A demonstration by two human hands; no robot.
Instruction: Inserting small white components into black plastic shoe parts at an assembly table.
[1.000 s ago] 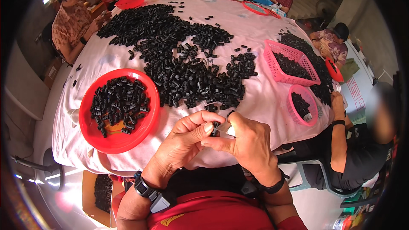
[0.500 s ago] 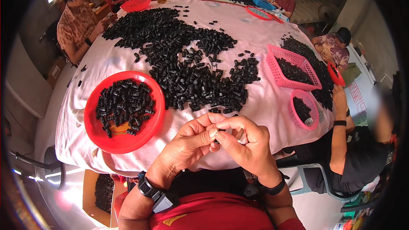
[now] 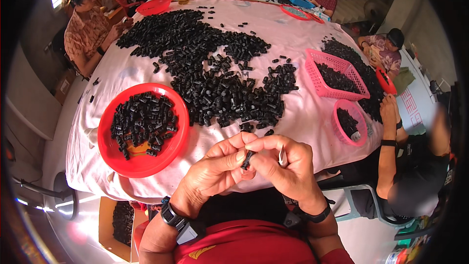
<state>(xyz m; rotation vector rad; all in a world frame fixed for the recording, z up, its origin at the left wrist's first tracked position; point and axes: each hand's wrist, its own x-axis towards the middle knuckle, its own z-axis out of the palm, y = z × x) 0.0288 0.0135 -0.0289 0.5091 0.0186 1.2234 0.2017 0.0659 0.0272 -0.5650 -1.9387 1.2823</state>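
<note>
While your left hand pinched a black part between thumb and fingers, your right hand was clasped around a pale piece, fingertips meeting your left's, nearer you than the black pile.

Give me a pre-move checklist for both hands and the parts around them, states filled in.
1. Small black fitting secured: ok, at the fingertips where left hand and right hand meet.
2. Pale pointed tool under control: ok, tucked among the right hand's fingers.
3. Fitting free of flaws: cannot tell, too small and partly covered by fingers.
4. Room in red round basin: ok, part of its bottom shows beside the fittings inside.
5. Loose fittings all gathered into the black pile: not ok, several lie apart on the pink tablecloth.
</note>
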